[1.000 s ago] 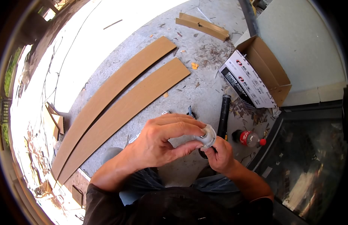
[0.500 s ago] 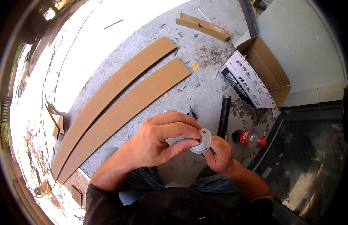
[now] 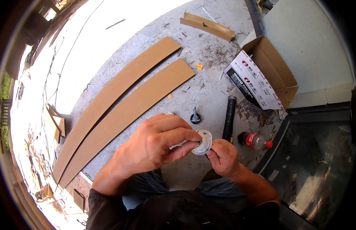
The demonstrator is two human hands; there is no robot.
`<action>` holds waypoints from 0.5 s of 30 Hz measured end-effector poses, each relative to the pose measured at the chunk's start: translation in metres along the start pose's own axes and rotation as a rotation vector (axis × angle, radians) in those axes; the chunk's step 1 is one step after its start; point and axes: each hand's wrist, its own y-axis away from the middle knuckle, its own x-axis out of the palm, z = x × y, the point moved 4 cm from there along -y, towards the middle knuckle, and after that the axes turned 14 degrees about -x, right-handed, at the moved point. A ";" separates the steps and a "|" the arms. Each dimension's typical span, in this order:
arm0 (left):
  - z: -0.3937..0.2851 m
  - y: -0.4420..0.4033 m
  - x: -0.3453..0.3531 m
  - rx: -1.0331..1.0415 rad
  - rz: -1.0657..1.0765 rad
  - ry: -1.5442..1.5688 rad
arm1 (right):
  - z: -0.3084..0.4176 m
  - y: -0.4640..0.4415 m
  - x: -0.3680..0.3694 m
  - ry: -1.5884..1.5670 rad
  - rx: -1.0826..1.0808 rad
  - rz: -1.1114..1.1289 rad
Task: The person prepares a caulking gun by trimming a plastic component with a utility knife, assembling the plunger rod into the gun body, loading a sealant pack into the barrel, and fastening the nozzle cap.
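A round, whitish translucent plastic piece (image 3: 204,144) with a raised rim is held between my two hands above my lap. My left hand (image 3: 153,140) is closed, its thumb and fingertips pinched at the inner left side of the piece. On the other side, my right hand (image 3: 224,157) grips the rim between thumb and bent fingers. Just beyond them on the concrete stands a small black round part with a blue-grey upright tab (image 3: 195,115). A black tube-shaped object (image 3: 229,117) lies past my right hand.
A cola bottle (image 3: 256,141) with a red cap lies at the right, near a dark glass panel (image 3: 316,165). Behind it sits an open printed cardboard box (image 3: 254,82). Two long brown boards (image 3: 120,82) stretch across the left. Dry leaves (image 3: 216,57) litter the concrete.
Both hands have shifted slightly, and the plastic piece has moved a little left and tilted. The black part with the tab, partly hidden before, now shows fully.
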 end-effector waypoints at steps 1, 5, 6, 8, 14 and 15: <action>0.000 0.000 0.000 -0.001 0.000 0.000 | 0.000 0.000 0.000 -0.001 0.000 0.000; 0.000 -0.001 -0.001 0.047 0.020 -0.032 | 0.002 -0.002 -0.001 0.007 -0.012 0.010; 0.000 -0.001 -0.001 0.065 0.034 -0.046 | 0.002 -0.003 -0.001 0.008 -0.010 0.025; 0.002 -0.001 -0.001 0.101 0.061 -0.052 | 0.002 -0.004 -0.001 0.000 -0.013 0.039; 0.000 -0.001 0.000 0.218 0.109 -0.060 | -0.001 0.000 0.004 -0.016 -0.043 0.100; 0.000 0.000 0.000 0.232 0.121 -0.063 | -0.001 0.002 0.005 -0.018 -0.057 0.112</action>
